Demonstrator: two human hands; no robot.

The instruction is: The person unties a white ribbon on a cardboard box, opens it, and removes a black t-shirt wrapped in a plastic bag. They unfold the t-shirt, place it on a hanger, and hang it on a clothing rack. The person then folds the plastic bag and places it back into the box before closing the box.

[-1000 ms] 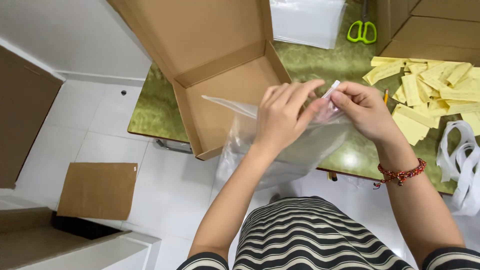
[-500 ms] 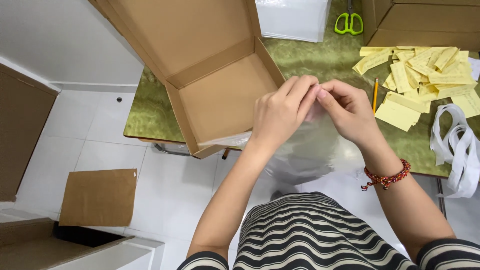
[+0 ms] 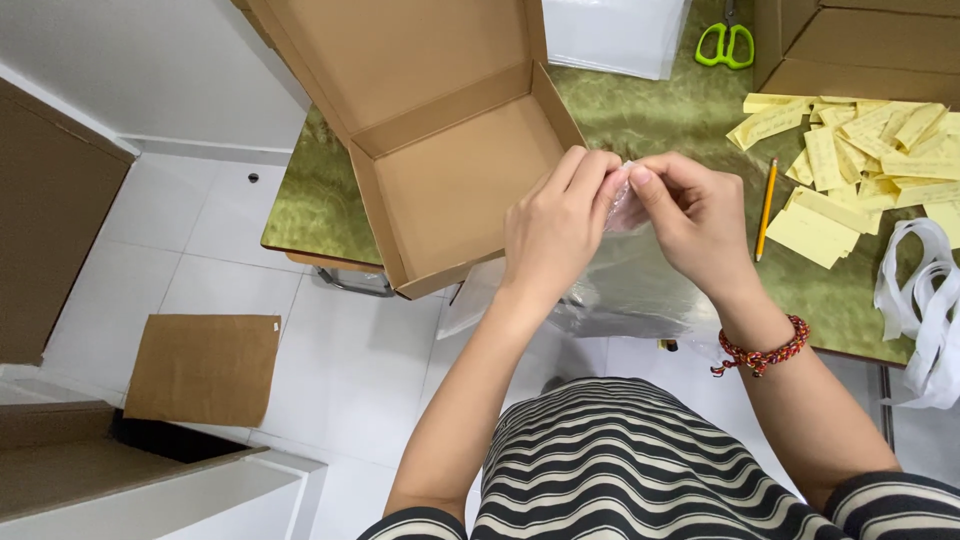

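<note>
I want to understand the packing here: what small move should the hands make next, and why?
Probably lower the clear plastic bag into the open cardboard box. Both the left hand and the right hand pinch its top edge, and it hangs just beside the box.

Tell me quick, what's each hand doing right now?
Left hand: closed, pinching the top edge of the clear plastic bag.
Right hand: closed, pinching the same bag edge from the other side.

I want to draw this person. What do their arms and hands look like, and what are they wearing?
Both arms are bare, with no sleeves showing. The left hand has no rings or gloves. The right hand has a red beaded bracelet with a small tassel at the wrist. Fingernails look short and plain.
</note>
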